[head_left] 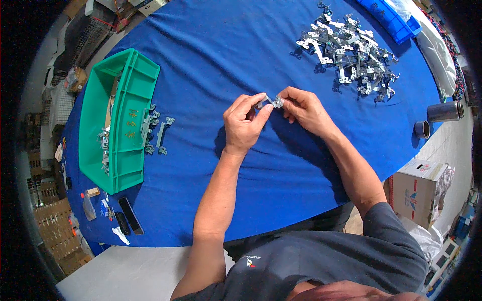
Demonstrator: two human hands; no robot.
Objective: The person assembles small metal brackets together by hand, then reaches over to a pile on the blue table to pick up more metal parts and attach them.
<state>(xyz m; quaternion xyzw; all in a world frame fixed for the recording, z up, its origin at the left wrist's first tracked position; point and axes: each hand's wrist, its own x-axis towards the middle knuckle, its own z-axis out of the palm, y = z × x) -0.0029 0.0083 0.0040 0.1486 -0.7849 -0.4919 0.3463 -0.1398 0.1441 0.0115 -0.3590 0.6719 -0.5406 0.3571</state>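
Observation:
Over the middle of the blue cloth, my left hand [243, 122] pinches a small metal bracket [269, 102] between thumb and fingers. From the other side, my right hand [305, 110] grips the bracket's right end with its fingertips. The bracket looks silvery, with a bent end piece; its finer details are partly covered by my fingers. To the far right lies a loose heap of similar metal brackets [351, 52]. Several more brackets [161, 135] lie side by side at the left, next to the green bin.
A green plastic bin [133, 165] with metal parts inside stands at the left. A phone [131, 215] and small items lie at the near left. A blue tray [401, 31] sits at the far right, a dark cylinder [444, 111] at the right edge, a cardboard box [414, 193] beside the table.

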